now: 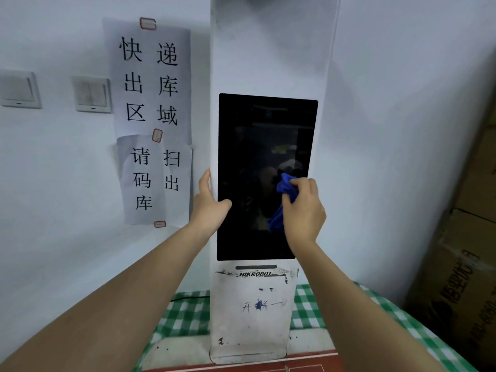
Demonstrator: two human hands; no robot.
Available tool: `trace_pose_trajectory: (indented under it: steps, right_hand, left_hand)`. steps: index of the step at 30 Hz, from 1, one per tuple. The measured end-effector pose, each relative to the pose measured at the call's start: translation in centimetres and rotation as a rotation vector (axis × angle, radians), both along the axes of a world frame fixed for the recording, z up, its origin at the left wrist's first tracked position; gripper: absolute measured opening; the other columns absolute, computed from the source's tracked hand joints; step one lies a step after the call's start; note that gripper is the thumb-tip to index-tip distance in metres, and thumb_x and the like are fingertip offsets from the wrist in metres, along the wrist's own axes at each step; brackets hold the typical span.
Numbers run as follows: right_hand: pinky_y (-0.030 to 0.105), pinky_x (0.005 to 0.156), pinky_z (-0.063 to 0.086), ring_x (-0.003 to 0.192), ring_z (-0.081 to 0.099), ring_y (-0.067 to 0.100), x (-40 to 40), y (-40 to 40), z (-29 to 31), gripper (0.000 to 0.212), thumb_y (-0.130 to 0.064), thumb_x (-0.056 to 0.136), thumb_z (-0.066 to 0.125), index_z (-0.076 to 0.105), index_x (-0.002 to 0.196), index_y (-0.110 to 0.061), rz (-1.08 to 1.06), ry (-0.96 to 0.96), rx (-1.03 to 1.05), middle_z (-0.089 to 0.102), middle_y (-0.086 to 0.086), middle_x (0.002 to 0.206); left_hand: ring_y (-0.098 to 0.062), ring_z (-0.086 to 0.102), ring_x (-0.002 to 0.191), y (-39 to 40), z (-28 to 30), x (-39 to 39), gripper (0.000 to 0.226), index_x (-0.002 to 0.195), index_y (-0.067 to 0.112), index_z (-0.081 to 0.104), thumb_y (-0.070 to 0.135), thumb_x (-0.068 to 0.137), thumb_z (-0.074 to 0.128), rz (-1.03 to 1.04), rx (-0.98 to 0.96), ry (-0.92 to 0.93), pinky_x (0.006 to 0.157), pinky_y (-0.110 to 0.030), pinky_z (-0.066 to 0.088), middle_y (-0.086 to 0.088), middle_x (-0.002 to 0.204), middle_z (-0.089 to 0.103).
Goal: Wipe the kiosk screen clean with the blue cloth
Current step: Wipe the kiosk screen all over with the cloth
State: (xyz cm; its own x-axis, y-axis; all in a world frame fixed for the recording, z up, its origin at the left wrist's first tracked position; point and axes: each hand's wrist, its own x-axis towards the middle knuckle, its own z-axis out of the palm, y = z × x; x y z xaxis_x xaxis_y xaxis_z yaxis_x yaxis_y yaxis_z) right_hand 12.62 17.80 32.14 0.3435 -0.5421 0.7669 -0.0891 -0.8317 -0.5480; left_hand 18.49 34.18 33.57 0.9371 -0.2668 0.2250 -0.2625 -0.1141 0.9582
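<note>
Gripping a bunched blue cloth [286, 189] between curled fingers and thumb, the right hand [303, 208] is pressed against the lower right part of the dark screen [249, 146], with a tail of cloth left hanging below the knuckles along the glass. The left hand [210, 205] is wrapped round the kiosk's [271, 55] left edge at about the same height: its thumb is laid on the black glass, while the fingers are reached round the side, only one fingertip being seen above the edge, so their spread cannot be told. Both bare forearms are raised from the bottom of the frame. Below the screen, the white kiosk body is marked "HIKROBOT" over scuffed paint and pen scrawl. The kiosk is stood on a green checked tablecloth [185, 312]. Paper notices [150, 84] with Chinese characters are taped to the wall at left, beside two light switches [92, 94]. Cardboard boxes [461, 264] are stacked at right.
</note>
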Motion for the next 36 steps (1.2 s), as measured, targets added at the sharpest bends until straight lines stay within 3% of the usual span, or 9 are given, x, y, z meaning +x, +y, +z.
trace_pose_trajectory:
  steps: [6,9,13,19,22,27,32,34,36]
  right_hand:
    - [0.028,0.049,0.036,0.067,0.057,0.022,0.3,1.3,-0.1,0.018,-0.014,0.083,0.065,0.061,0.101,-0.014,0.093,0.139,-0.361,0.058,0.001,0.100]
    - [0.030,0.054,0.040,0.070,0.058,0.023,-0.1,0.0,0.7,0.021,-0.016,0.085,0.062,0.059,0.105,-0.015,0.049,0.104,-0.205,0.055,0.000,0.108]
    - [0.030,0.056,0.040,0.072,0.059,0.023,0.6,1.0,0.7,0.020,-0.016,0.085,0.063,0.057,0.105,-0.016,0.006,-0.014,0.000,0.055,-0.002,0.111]
    - [0.026,0.050,0.037,0.066,0.059,0.022,1.5,3.4,0.2,0.022,-0.012,0.081,0.068,0.062,0.102,-0.013,0.121,0.085,-0.303,0.058,0.002,0.101]
    - [0.026,0.050,0.034,0.067,0.058,0.021,1.0,2.3,1.0,0.022,-0.014,0.083,0.065,0.061,0.105,-0.014,0.090,0.133,-0.361,0.056,0.002,0.103]
    - [0.030,0.053,0.038,0.065,0.053,0.020,0.9,2.1,1.6,0.018,-0.015,0.085,0.064,0.054,0.101,-0.015,0.033,0.029,-0.061,0.053,-0.001,0.105]
    - [0.027,0.052,0.036,0.067,0.058,0.021,1.7,4.7,1.1,0.019,-0.015,0.083,0.065,0.057,0.100,-0.013,0.157,0.106,-0.225,0.054,0.000,0.103]
    - [0.026,0.051,0.033,0.069,0.058,0.019,1.4,4.4,1.4,0.021,-0.017,0.084,0.065,0.058,0.103,-0.013,0.160,0.190,-0.363,0.055,0.000,0.104]
    - [0.026,0.050,0.031,0.067,0.058,0.021,1.1,3.5,1.7,0.021,-0.017,0.082,0.066,0.058,0.102,-0.014,0.123,0.181,-0.401,0.055,0.001,0.103]
  left_hand:
    - [-0.011,0.058,0.087,0.0,0.1,0.0,0.085,0.149,0.039,0.007,0.003,0.088,0.054,0.005,-0.020,0.001,0.061,-0.016,0.044,-0.005,0.143,0.042]
    - [-0.009,0.055,0.093,0.2,0.1,-0.1,0.084,0.149,0.039,0.007,0.001,0.089,0.052,-0.019,-0.022,-0.002,0.062,-0.015,0.041,-0.004,0.147,0.037]
    - [-0.016,0.040,0.130,0.6,-0.1,-0.2,0.083,0.150,0.040,0.008,-0.001,0.090,0.048,-0.056,-0.021,-0.004,0.087,-0.024,0.041,0.000,0.151,0.032]
    - [0.003,0.044,0.097,1.1,-0.5,-0.1,0.079,0.150,0.039,0.014,0.000,0.090,0.047,-0.068,-0.069,0.012,0.065,-0.010,0.038,0.005,0.150,0.037]
    - [-0.001,0.042,0.107,1.2,-0.4,-0.2,0.078,0.150,0.038,0.014,0.000,0.091,0.048,-0.075,-0.081,0.016,0.078,-0.017,0.040,0.003,0.151,0.035]
    - [-0.011,0.036,0.132,1.3,-0.1,-0.7,0.079,0.151,0.038,0.011,0.001,0.093,0.048,-0.094,-0.062,0.025,0.087,-0.023,0.035,0.000,0.155,0.027]
    - [0.009,0.045,0.090,1.0,-0.4,-0.6,0.082,0.150,0.041,0.010,0.000,0.090,0.046,-0.068,-0.054,-0.005,0.070,-0.017,0.040,0.007,0.150,0.034]
    - [0.009,0.044,0.087,1.0,-0.4,-0.4,0.084,0.150,0.042,0.010,-0.002,0.089,0.047,-0.074,-0.052,0.002,0.065,-0.015,0.041,0.006,0.150,0.034]
    - [0.003,0.046,0.096,1.1,-0.4,-0.5,0.085,0.150,0.042,0.009,-0.003,0.089,0.048,-0.084,-0.047,0.003,0.073,-0.017,0.043,0.003,0.151,0.033]
